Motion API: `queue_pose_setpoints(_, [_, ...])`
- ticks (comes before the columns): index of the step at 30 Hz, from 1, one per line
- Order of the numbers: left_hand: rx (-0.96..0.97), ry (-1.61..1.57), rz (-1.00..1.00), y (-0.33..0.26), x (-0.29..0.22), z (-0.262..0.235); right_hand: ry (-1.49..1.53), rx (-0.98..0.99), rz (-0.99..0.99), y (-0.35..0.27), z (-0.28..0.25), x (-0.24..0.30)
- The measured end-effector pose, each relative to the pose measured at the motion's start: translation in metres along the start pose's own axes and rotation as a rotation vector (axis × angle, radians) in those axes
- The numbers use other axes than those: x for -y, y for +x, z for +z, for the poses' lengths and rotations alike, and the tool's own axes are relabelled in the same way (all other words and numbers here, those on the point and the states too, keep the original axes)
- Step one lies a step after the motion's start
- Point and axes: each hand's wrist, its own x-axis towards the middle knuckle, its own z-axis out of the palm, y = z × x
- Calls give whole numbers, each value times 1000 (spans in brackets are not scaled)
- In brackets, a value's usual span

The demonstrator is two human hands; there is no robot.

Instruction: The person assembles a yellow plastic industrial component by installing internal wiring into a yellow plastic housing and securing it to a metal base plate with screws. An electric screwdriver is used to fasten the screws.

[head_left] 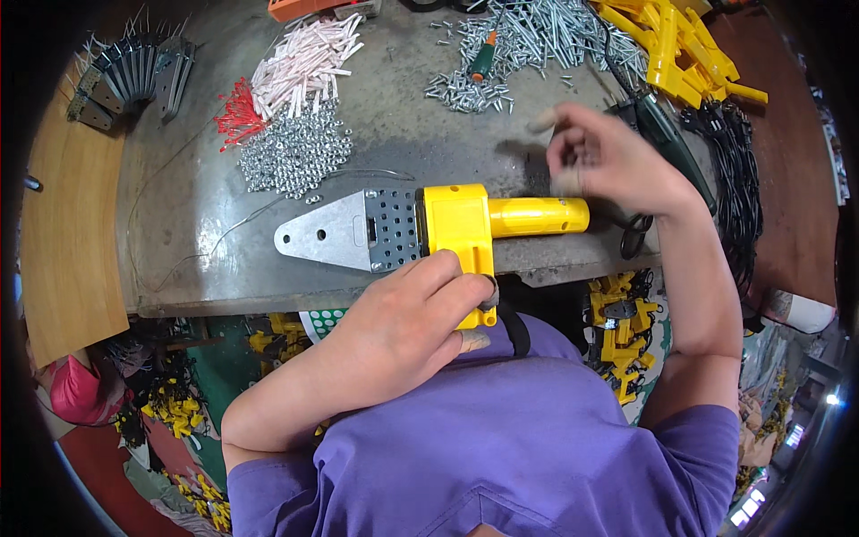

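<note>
There are two hands (403, 327); one held yellow tool (455, 219); one green-and-orange screwdriver (483, 60); one pile of nuts (293, 149).

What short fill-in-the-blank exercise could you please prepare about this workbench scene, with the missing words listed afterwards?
1. The person's ____ hand grips the yellow tool.
2. The shirt that the person wears is ____ in colour.
3. The screwdriver has a handle coloured orange and ____.
4. The bundle of black cables is on the ____ side of the picture.

Missing words: left; purple; green; right.
</note>
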Motion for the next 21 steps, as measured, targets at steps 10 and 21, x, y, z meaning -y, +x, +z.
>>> queue_pose_setpoints(10, [-322, 237, 66, 77, 45, -47, -1110, -608, -262, 45, -50, -33])
queue_pose_setpoints(21, [-286, 646, 2, 123, 99, -52, -422, -554, -357, -57, 55, 5])
